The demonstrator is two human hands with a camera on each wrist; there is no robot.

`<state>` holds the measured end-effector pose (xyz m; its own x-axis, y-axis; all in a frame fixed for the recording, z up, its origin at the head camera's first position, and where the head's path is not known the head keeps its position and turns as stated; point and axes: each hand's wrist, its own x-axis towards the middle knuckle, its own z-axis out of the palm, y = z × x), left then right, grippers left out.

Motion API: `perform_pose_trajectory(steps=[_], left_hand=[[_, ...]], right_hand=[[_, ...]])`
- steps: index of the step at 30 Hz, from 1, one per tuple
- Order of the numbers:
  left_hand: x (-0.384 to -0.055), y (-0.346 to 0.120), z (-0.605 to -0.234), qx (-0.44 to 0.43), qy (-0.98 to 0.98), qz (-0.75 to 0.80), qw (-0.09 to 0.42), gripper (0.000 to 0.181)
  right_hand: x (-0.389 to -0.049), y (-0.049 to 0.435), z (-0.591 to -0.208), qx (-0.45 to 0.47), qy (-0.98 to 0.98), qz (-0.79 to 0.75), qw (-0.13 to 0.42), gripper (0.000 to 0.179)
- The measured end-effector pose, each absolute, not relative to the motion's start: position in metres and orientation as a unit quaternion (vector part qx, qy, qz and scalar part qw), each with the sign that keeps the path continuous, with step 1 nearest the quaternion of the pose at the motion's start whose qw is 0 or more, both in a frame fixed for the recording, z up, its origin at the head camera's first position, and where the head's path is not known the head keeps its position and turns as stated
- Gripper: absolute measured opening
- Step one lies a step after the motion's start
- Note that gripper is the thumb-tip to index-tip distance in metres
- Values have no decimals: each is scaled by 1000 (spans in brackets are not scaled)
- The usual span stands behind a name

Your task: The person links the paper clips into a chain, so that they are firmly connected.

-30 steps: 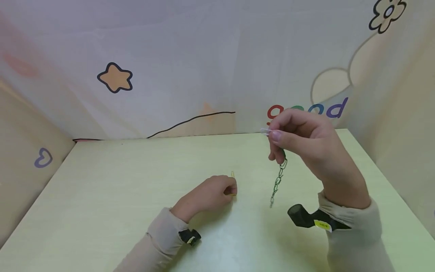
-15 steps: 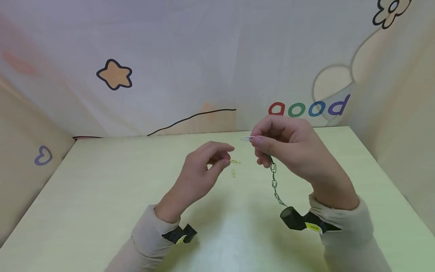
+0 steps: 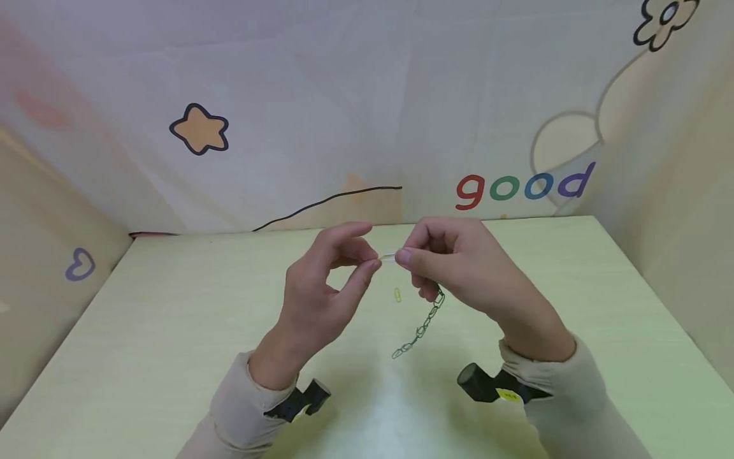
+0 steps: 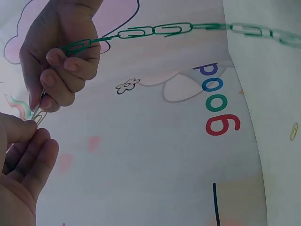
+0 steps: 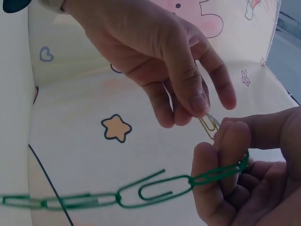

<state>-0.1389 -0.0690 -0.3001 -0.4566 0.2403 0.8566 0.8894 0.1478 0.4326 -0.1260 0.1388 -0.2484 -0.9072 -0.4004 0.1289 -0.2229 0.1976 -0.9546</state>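
My left hand (image 3: 321, 290) pinches a yellow paper clip (image 5: 208, 126) between thumb and index finger, above the table. My right hand (image 3: 464, 268) pinches a white paper clip (image 3: 391, 257), and the two clips meet between the fingertips; whether they are linked I cannot tell. A chain of green paper clips (image 3: 423, 328) hangs from the curled lower fingers of my right hand, its free end swinging toward the left. In the right wrist view the green chain (image 5: 162, 188) passes across the fingers. Another yellow paper clip (image 3: 397, 294) lies on the table beyond the chain.
The pale table (image 3: 189, 331) spreads under both hands. A printed cloth backdrop (image 3: 309, 115) stands along its far edge, with side walls left and right. Each wrist wears a black camera, the left wrist camera (image 3: 304, 400) and the right wrist camera (image 3: 487, 384).
My left hand has lifted one yellow paper clip off the table and brought it up to the white one. My right hand has moved left and slightly down, the green chain swinging along.
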Motion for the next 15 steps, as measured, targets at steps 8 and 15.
perform_pose_trajectory(steps=[8,15], left_hand=[[-138,-68,-298,-427,-670,-505,338,31],[-138,-69,-296,-430,-662,-505,349,38]], right_hand=[[-125,140,-247,-196,767,-607,66,14],[-126,143,-246,-198,771,-602,59,13]])
